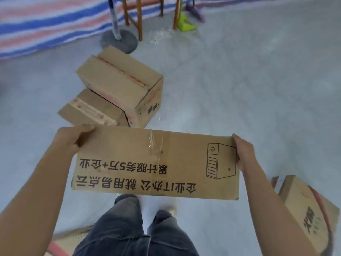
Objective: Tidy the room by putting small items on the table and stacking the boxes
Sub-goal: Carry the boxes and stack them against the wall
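the left hand [72, 138] grips the left end of a long cardboard box [147, 163], thumb laid along its far top edge, the other fingers curled out of sight behind the end. the right hand [243, 152] clasps the right end, fingers pressed together over the corner beside a printed computer-tower drawing. the box is held level in the air in front of the person's jeans [125, 228], print upside down to the camera. just beyond it on the grey floor [258, 89], a taped carton [120, 84] leans tilted on a smaller carton [88, 109]. another box [304, 206] lies at lower right. farther off stand a round stand base [119, 41], wooden legs [139, 19] and a striped tarp [36, 24].
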{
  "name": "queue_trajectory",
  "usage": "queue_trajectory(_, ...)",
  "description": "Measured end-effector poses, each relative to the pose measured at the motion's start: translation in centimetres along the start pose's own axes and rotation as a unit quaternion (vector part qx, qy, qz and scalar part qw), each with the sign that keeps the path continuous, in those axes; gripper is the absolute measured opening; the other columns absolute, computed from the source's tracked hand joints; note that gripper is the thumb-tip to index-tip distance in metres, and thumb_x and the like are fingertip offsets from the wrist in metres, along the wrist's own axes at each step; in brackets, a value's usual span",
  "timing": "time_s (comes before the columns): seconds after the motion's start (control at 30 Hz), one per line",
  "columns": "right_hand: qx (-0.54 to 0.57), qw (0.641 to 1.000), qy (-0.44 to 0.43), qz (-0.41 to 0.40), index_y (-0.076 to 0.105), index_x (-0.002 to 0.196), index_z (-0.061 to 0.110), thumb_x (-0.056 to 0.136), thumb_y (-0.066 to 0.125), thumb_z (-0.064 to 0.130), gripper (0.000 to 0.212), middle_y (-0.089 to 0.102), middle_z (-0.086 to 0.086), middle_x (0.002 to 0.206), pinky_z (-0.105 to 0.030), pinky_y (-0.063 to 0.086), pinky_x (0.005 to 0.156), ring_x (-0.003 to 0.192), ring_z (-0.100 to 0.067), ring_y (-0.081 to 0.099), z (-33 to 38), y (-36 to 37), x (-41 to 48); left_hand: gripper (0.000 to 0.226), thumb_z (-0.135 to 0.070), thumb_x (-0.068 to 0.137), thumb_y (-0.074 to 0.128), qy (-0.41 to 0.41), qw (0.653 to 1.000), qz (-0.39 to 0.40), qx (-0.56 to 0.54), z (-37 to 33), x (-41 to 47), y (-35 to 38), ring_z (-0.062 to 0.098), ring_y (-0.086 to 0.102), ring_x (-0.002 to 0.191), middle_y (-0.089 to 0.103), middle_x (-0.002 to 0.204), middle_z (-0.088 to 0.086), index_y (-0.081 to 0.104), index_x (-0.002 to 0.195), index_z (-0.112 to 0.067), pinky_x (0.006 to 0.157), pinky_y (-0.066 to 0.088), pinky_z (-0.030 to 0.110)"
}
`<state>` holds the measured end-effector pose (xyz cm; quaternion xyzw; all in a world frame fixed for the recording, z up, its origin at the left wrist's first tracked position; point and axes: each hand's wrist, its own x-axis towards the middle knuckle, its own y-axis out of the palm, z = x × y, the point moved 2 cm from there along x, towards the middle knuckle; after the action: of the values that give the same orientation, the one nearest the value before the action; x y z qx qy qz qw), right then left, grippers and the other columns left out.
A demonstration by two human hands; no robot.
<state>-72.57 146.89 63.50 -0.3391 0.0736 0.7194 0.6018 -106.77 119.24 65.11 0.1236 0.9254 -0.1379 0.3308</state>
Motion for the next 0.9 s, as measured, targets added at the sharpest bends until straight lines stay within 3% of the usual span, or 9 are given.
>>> queue_trajectory(0.1, -0.019, 0.997, -0.036, 0.059, 0.058, 0.080, 0.013, 0.093, 0.053, 0.031, 0.023, 0.057, -0.001, 0.089, -0.034, 0.042, 0.082, 0.076, -0.015, 0.053, 6.6, 5.9, -0.9, 0.025, -0.002, 0.082, 0.066, 0.051, 0.998, -0.015, -0.019, -5.4, -0.5, -4.6, 0.009, 0.056, 0.063, 0.067, 0.062, -0.001, 0.063, 0.059, -0.009, 0.055, 0.051, 0.021)
queue_trajectory(0.13, -0.022, 0.996, -0.055, 0.071, 0.056, 0.078, 0.016, 0.094, 0.052, 0.032, 0.023, 0.057, 0.000, 0.088, -0.034, 0.043, 0.082, 0.078, -0.015, 0.053, 8.8, 8.0, -1.5, 0.029, -0.004, 0.082, 0.067, 0.074, 0.997, -0.031, -0.020, -7.1, -0.4, -6.3, 0.011, 0.057, 0.061, 0.069, 0.063, -0.002, 0.066, 0.052, -0.008, 0.054, 0.049, 0.023)
queue_trajectory(0.23, -0.046, 0.987, -0.117, 0.104, 0.058, 0.087, 0.013, 0.093, 0.051, 0.035, 0.025, 0.057, -0.002, 0.098, -0.037, 0.042, 0.091, 0.095, -0.020, 0.052, 14.8, 14.8, -3.6, 0.009, -0.016, 0.082, 0.069, 0.138, 0.984, -0.107, -0.016, -12.0, -0.5, -11.2, 0.023, 0.053, 0.084, 0.064, 0.101, 0.012, 0.067, 0.082, -0.008, 0.078, 0.040, 0.032)
queue_trajectory(0.3, -0.040, 0.980, -0.157, 0.119, 0.057, 0.097, 0.011, 0.093, 0.052, 0.035, 0.025, 0.055, -0.002, 0.099, -0.037, 0.040, 0.094, 0.097, -0.020, 0.049, 18.5, 19.5, -5.7, 0.038, -0.027, 0.085, 0.065, 0.163, 0.971, -0.169, -0.035, -14.4, -0.5, -14.6, 0.026, 0.047, 0.101, 0.052, 0.108, 0.010, 0.056, 0.115, -0.006, 0.082, 0.034, 0.035)
queue_trajectory(0.33, -0.033, 0.975, -0.176, 0.130, 0.056, 0.095, 0.012, 0.093, 0.052, 0.035, 0.023, 0.054, -0.001, 0.094, -0.035, 0.040, 0.090, 0.095, -0.019, 0.048, 20.2, 21.9, -6.7, 0.039, -0.031, 0.087, 0.062, 0.181, 0.961, -0.199, -0.060, -15.6, -0.4, -16.4, 0.026, 0.045, 0.103, 0.049, 0.105, 0.009, 0.053, 0.117, -0.008, 0.082, 0.032, 0.036)
queue_trajectory(0.43, -0.003, 0.958, -0.233, 0.167, 0.052, 0.081, 0.018, 0.092, 0.052, 0.033, 0.018, 0.052, 0.000, 0.085, -0.032, 0.035, 0.083, 0.089, -0.016, 0.047, 25.0, 28.7, -9.7, 0.035, -0.037, 0.091, 0.051, 0.235, 0.915, -0.291, -0.149, -18.9, -0.5, -21.4, 0.021, 0.041, 0.099, 0.050, 0.101, 0.007, 0.053, 0.116, -0.013, 0.083, 0.031, 0.033)
queue_trajectory(0.6, 0.062, 0.935, -0.272, 0.217, 0.051, 0.094, 0.022, 0.093, 0.050, 0.037, 0.014, 0.053, 0.005, 0.086, -0.031, 0.035, 0.083, 0.077, -0.005, 0.046, 30.8, 38.1, -13.4, 0.038, -0.033, 0.095, 0.042, 0.291, 0.838, -0.413, -0.207, -24.1, -0.8, -26.5, 0.017, 0.046, 0.101, 0.053, 0.116, 0.004, 0.047, 0.126, -0.011, 0.092, 0.038, 0.035)
queue_trajectory(0.73, 0.081, 0.922, -0.283, 0.253, 0.052, 0.112, 0.021, 0.093, 0.050, 0.042, 0.029, 0.057, 0.001, 0.111, -0.034, 0.039, 0.092, 0.103, -0.015, 0.051, 34.3, 44.5, -14.4, 0.016, -0.034, 0.094, 0.041, 0.287, 0.809, -0.473, -0.200, -27.1, 1.3, -29.8, 0.019, 0.043, 0.092, 0.042, 0.077, -0.010, 0.044, 0.093, -0.017, 0.079, 0.032, 0.031)
queue_trajectory(0.9, 0.047, 0.896, -0.314, 0.312, 0.052, 0.114, 0.015, 0.092, 0.051, 0.041, 0.034, 0.056, -0.003, 0.110, -0.037, 0.037, 0.090, 0.109, -0.022, 0.049, 37.8, 54.4, -15.7, 0.028, -0.032, 0.093, 0.043, 0.259, 0.774, -0.544, -0.196, -28.3, 3.8, -34.1, 0.020, 0.045, 0.091, 0.050, 0.094, 0.003, 0.050, 0.109, -0.010, 0.083, 0.037, 0.036)
